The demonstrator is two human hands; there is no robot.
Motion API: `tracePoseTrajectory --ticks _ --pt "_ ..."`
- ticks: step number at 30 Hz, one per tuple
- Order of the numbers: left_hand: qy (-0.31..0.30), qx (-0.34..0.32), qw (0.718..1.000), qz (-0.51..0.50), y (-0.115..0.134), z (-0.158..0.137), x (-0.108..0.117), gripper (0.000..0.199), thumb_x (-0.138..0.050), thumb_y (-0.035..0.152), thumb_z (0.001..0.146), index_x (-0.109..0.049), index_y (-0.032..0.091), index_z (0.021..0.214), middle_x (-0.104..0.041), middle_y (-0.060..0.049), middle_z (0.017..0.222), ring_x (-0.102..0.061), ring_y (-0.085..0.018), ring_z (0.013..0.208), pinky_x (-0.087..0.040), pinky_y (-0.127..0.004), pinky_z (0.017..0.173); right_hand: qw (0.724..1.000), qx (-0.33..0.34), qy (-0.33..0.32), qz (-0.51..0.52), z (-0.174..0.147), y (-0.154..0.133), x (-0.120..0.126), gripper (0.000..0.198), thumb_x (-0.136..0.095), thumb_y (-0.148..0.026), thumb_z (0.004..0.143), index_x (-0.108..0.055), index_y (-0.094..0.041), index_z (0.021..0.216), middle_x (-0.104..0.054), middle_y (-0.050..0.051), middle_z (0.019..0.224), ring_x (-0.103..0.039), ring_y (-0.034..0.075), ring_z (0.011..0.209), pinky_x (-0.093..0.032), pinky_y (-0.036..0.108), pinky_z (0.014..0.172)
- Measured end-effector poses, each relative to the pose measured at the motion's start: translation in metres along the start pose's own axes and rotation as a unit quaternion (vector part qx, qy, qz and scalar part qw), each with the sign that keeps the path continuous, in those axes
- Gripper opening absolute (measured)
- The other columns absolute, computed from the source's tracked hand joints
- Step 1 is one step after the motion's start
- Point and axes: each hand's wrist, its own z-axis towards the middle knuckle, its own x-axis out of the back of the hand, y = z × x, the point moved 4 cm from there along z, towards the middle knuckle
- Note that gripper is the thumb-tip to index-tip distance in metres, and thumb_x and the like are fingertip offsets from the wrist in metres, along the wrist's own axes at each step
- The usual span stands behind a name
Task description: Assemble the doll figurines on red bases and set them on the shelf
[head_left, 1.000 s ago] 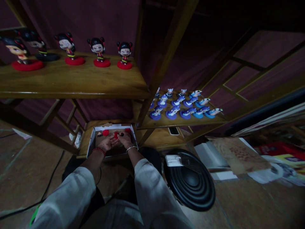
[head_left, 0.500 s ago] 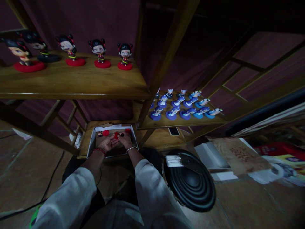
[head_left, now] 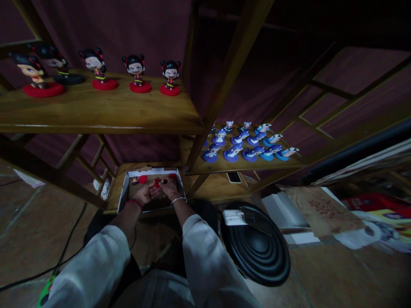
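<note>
At left in the white box (head_left: 123, 188), has a loose figurine (head_left: 135, 180) near a red disc (head_left: 142, 179); could shift either with a careless knuckle. Next, holds the left hand (head_left: 146, 192) palm up, fingertips at a red base (head_left: 157, 183) over the box; cannot tell whether pinching or merely propping it. Just beside, seems to grip a dark-haired figurine (head_left: 164, 181) with the right hand (head_left: 170, 189); could drop it through a slack hold. Beyond, risks nudging another red piece (head_left: 172, 176) with those knuckles.
</note>
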Motion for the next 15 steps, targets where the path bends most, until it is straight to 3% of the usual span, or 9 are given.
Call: tracePoseTrajectory --ticks 15 --pt "-0.003 -0.01 1.0 -0.005 -0.0008 -0.0005 0.0003 0.009 -0.05 0.012 0.081 -0.05 0.017 0.073 -0.058 -0.002 0.069 -0.061 -0.013 0.064 -0.052 -0.027 0.065 0.999 0.033 0.011 0.041 0.0042 0.0054 -0.0015 0.02 -0.063 -0.021 0.068 -0.066 -0.019 0.088 -0.067 0.004 0.093 -0.06 0.014 0.087 -0.045 0.022 0.08"
